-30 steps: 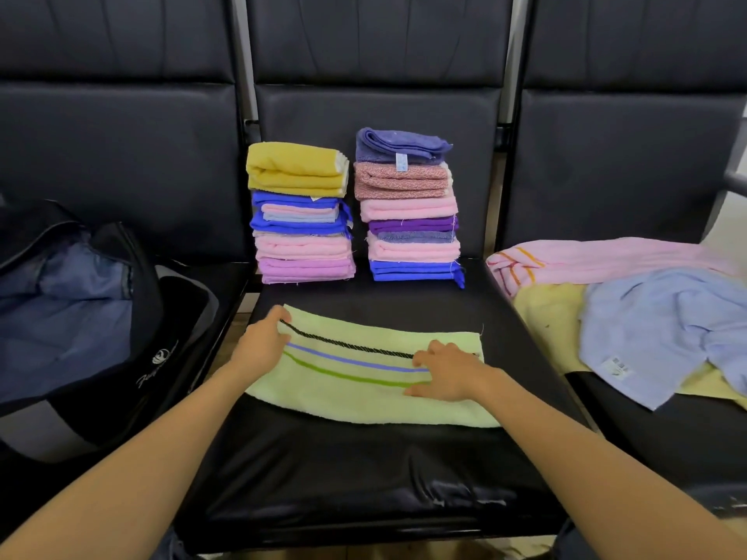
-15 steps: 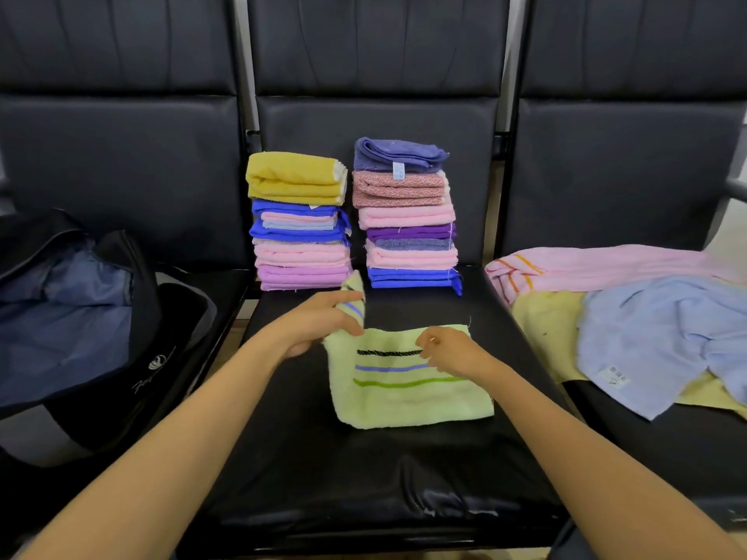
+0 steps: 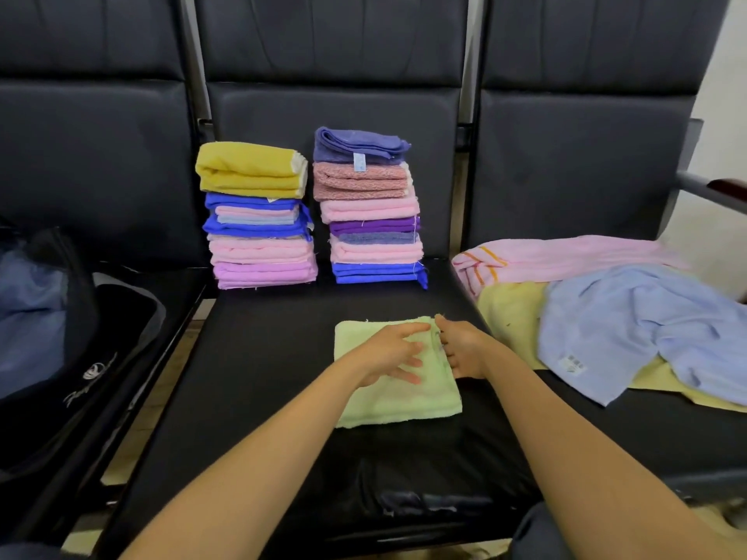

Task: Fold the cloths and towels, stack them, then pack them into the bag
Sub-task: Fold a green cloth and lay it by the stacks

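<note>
Our green cloth [image 3: 398, 402] sits folded on the seat [image 3: 262, 377], stacks [image 3: 258, 220] behind it at the back edge; left hand [image 3: 390, 353] flat on top, fingers spread, right hand [image 3: 465, 349] curled beside it, grip unclear.

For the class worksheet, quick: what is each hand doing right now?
Left hand: open, fingers spread flat on the green cloth.
Right hand: at the cloth's right edge; pinching or not cannot be told.
</note>
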The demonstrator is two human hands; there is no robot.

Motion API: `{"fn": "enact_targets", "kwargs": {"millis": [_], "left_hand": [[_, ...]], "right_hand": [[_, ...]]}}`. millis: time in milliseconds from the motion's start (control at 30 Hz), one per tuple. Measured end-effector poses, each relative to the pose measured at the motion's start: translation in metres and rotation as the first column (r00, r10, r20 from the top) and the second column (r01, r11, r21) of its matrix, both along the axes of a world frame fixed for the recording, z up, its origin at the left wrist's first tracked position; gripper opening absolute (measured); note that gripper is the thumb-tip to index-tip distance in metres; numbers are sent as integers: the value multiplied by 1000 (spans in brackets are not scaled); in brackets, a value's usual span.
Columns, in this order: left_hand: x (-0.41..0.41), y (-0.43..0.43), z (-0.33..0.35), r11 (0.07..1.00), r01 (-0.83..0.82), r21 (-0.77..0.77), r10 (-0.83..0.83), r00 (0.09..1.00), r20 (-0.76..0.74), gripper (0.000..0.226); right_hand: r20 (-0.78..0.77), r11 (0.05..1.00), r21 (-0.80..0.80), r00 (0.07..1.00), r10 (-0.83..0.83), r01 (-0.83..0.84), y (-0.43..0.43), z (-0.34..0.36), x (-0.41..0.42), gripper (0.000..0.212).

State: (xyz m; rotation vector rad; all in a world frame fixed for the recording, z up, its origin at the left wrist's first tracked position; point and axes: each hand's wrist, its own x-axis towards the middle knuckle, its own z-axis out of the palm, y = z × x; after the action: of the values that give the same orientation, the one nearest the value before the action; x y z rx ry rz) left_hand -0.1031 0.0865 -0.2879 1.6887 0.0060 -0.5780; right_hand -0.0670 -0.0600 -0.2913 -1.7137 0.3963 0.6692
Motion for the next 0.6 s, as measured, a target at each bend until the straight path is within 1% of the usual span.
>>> {"fn": "enact_targets", "kwargs": {"millis": [33,67,100,133,167,200,233,267,300,333,367,400,467,533,600], "left_hand": [[0,5,-1,998,-57,-24,58,998,25,40],[0,11,-3,991,-130,-5,130,988,81,37],[1,20,-7,973,-218,76,204,965,162,37],[4,30,-12,931,-306,197,254,934,249,38],[4,40,-17,872,-375,313,281,910,305,40],[4,48,-21,814,-414,408,303,901,309,45],[1,54,-23,781,-417,465,333,908,254,54],[-2,59,-25,788,-398,470,369,916,158,64],[-6,62,-27,826,-377,419,392,918,53,69],[-11,63,-27,867,-364,339,398,917,-32,63],[-13,64,-31,897,-344,276,382,920,-93,52],[-14,64,-34,912,-330,243,364,925,-111,42],[-17,65,-38,930,-329,163,350,928,-124,42],[-18,66,-37,942,-332,45,335,929,-159,43],[-21,68,-27,940,-336,-64,323,933,-160,39]], "right_hand": [[18,999,-29,1000,22,-21,-1,-1,1,43],[39,996,-69,997,60,-57,-2,-3,1,37],[53,986,-132,993,107,-99,-2,-4,1,36],[61,971,-195,987,149,-134,-1,-5,1,40],[63,957,-246,983,174,-154,1,-5,1,45],[71,945,-285,980,187,-160,3,-5,1,47],[84,927,-337,975,204,-164,6,-5,0,46],[102,889,-420,963,247,-183,9,-4,-1,43],[108,819,-533,944,313,-210,13,-4,-2,43],[102,732,-640,918,382,-234,16,-5,-3,44],[97,653,-721,900,425,-231,18,-6,-4,48],[95,593,-776,889,449,-216,21,-8,-5,55],[106,538,-822,879,464,-185,24,-13,-7,64],[117,512,-842,868,482,-170,27,-16,-8,65],[123,479,-863,851,510,-162,30,-18,-9,64]]}}
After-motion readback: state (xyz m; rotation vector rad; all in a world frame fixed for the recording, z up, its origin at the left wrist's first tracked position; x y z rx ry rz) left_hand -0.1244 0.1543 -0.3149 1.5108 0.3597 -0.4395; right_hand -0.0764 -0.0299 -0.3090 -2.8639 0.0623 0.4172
